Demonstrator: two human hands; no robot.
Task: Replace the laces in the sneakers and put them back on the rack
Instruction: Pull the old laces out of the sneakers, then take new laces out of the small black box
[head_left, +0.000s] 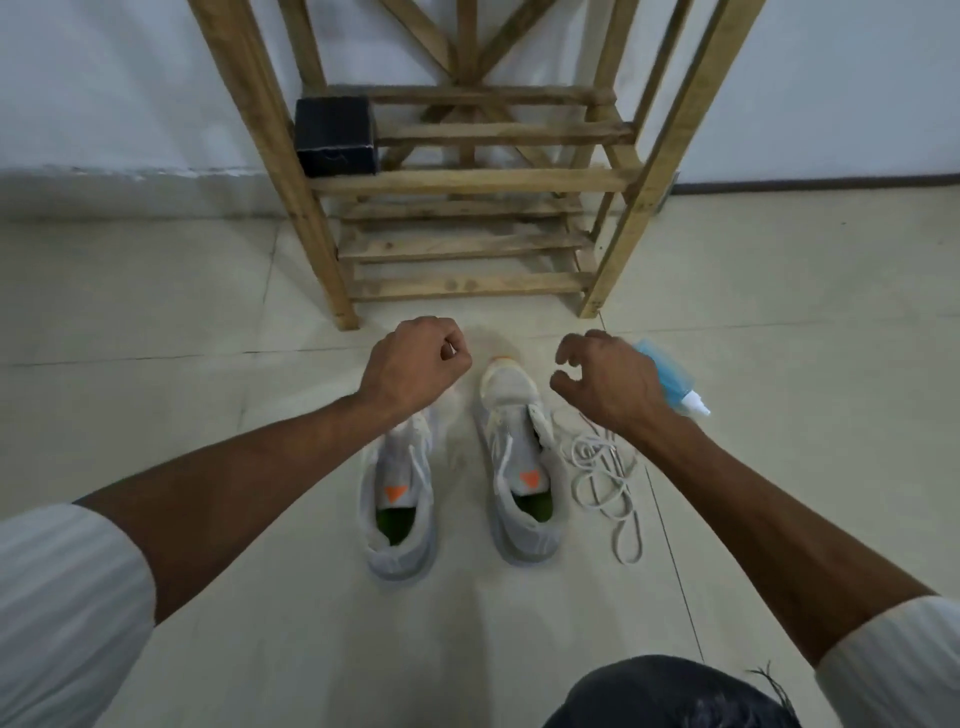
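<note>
Head view, floor level. Two pale grey sneakers stand side by side on the tiled floor (208, 291), toes toward the wooden rack (467, 182): one sneaker (400, 514) partly under my left wrist, the other sneaker (514, 467) between my hands, its tongue area open and apparently unlaced. A loose white lace (605, 478) lies in a tangle of loops on the floor just beside that second sneaker, on its right. My left hand (410, 366) is curled into a fist above the first sneaker's toe, with nothing visible inside it; my right hand (605, 382) hovers above the far end of the lace, fingers loosely bent and holding nothing. A blue spray bottle (670, 379) lies partly hidden behind the right hand; a black box (335, 135) sits on a rack shelf. Handling, as I judge it: the lace is light, limp and prone to snagging on its own loops, so it is best pinched at one tip and drawn out straight before threading. The sneakers look light, with soft knit uppers that would fold under a squeeze; the firmer places to hold seem to be the heel collar or the sole edge, one hand steadying the eyelet rows.
</note>
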